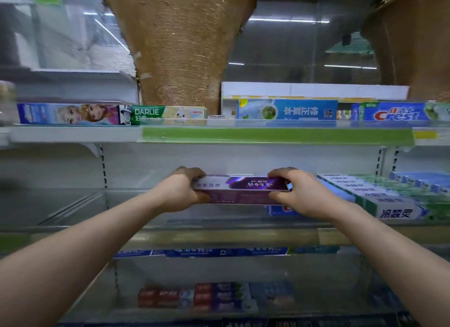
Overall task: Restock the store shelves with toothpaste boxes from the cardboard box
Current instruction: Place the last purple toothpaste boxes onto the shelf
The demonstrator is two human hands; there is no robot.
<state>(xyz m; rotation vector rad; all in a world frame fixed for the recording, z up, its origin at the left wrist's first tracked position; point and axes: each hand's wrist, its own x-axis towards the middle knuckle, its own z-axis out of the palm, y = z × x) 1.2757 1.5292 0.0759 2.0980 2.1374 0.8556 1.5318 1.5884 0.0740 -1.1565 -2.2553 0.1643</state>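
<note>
**Fingers [190,173] clasp the long purple cardboard toothpaste box [243,189] at both ends**

Fingers of the left hand [179,190] curl over the top of the purple cardboard toothpaste box at its left end, with the thumb underneath. The right hand [300,196] grasps the right end the same way. The box is held level and lengthwise inside the opening of the white metal middle shelf [73,205]. Whether it rests on the shelf floor cannot be told.

Just right of the purple box lies a stack of white-and-green toothpaste boxes [379,200]. Below its right end, a blue-and-white carton [280,210] shows partly under the right hand.

Above the purple box runs the upper shelf with a green price strip [267,135]. Up and to the left of the purple box, that shelf carries a blue cartoon-printed box [68,113] and a green Darlie box [146,115]. Up and to the right stand a blue box with a green globe [287,110] and a blue Crest box [394,113].

Well below the purple box, a row of blue boxes [202,252] lines a lower shelf. Farther down sit red and purple boxes [194,298], which are blurred. High above the purple box hangs a brown woven shape [180,46].
</note>
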